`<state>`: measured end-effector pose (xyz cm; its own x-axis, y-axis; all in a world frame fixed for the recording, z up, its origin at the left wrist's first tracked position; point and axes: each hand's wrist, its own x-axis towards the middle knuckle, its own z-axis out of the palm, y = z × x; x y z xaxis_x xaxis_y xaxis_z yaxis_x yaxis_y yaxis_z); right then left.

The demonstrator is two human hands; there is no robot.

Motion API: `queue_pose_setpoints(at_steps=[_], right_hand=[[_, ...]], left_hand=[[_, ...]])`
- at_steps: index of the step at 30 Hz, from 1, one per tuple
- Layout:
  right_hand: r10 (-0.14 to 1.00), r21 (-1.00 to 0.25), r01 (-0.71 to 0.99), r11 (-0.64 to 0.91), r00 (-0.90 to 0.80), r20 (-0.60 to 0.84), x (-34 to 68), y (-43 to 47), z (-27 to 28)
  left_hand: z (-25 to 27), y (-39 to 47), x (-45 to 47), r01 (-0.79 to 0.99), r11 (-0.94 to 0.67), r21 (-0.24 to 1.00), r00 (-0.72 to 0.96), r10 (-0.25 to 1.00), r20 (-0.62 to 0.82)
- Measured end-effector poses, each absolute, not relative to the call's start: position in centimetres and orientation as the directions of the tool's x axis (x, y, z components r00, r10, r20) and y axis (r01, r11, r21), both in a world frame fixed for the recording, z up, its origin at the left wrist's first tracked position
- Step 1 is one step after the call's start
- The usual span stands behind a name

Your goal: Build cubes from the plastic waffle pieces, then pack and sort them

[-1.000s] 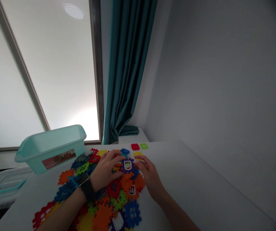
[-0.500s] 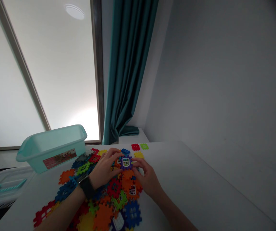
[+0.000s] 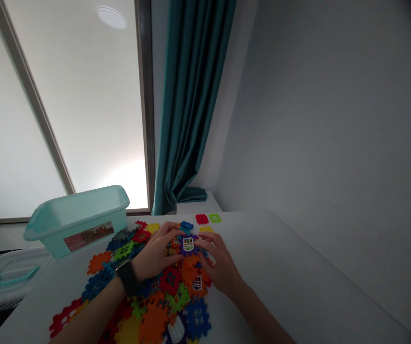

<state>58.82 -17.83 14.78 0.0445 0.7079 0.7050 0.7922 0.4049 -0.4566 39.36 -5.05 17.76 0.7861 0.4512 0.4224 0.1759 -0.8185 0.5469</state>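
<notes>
A purple building tile (image 3: 188,244) with a white window insert is held up over a pile of toothed plastic tiles. My left hand (image 3: 158,252), with a dark watch on the wrist, grips its left edge between thumb and fingers. From the other side my right hand (image 3: 219,263) closes its thumb and fingers on the right edge. Just below lie an orange tile (image 3: 190,274) with a white window piece and a red tile (image 3: 170,280). Nearer me are a green tile (image 3: 178,298) and a blue tile (image 3: 198,317).
A pale turquoise bin (image 3: 79,210) stands at the back left, beside a clear lid (image 3: 8,277) with a turquoise handle. A red tile (image 3: 202,219) and a light green tile (image 3: 215,218) lie at the table's far edge. A teal curtain (image 3: 194,105) hangs behind.
The purple tile has shifted very slightly down. The fingers of my right hand have moved a little over its right edge, and the left hand is nearly still.
</notes>
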Motion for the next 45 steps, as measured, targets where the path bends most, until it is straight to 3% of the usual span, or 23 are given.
queue_pose_setpoints(at_steps=[4,8,15,21,29,37,41,45], right_hand=[[0.677,-0.44,0.787,0.432,0.039,0.735,59.0,-17.9,15.3],[0.729,-0.533,0.712,0.457,0.044,0.683,59.0,-17.7,15.3],[0.821,-0.816,0.544,0.194,0.365,0.438,60.1,-17.0,14.2],[0.828,-0.917,0.395,0.063,0.493,0.269,62.3,-16.6,13.5],[0.839,-0.879,0.472,-0.064,0.503,0.209,66.0,-18.1,11.7],[0.8,-0.712,0.665,-0.226,0.544,0.255,68.4,-18.5,10.9],[0.828,-0.645,0.744,-0.176,0.466,0.312,66.9,-18.8,11.6],[0.924,-0.596,0.802,-0.019,0.242,0.295,62.9,-19.4,11.8]], left_hand=[[18.1,-5.1,39.1,0.086,-0.783,0.616,0.844,0.386,0.373],[18.0,-5.2,39.0,0.077,-0.799,0.596,0.876,0.34,0.342],[17.8,-5.3,39.3,0.168,-0.848,0.503,0.862,0.374,0.343],[18.1,-5.4,39.3,0.184,-0.871,0.456,0.878,0.354,0.322],[18.1,-5.4,39.4,0.2,-0.877,0.437,0.897,0.343,0.278],[17.1,-5.0,39.5,0.209,-0.888,0.409,0.919,0.321,0.228],[17.3,-5.2,39.6,0.226,-0.902,0.367,0.915,0.326,0.238],[17.5,-5.5,39.6,0.24,-0.913,0.331,0.911,0.33,0.247]])
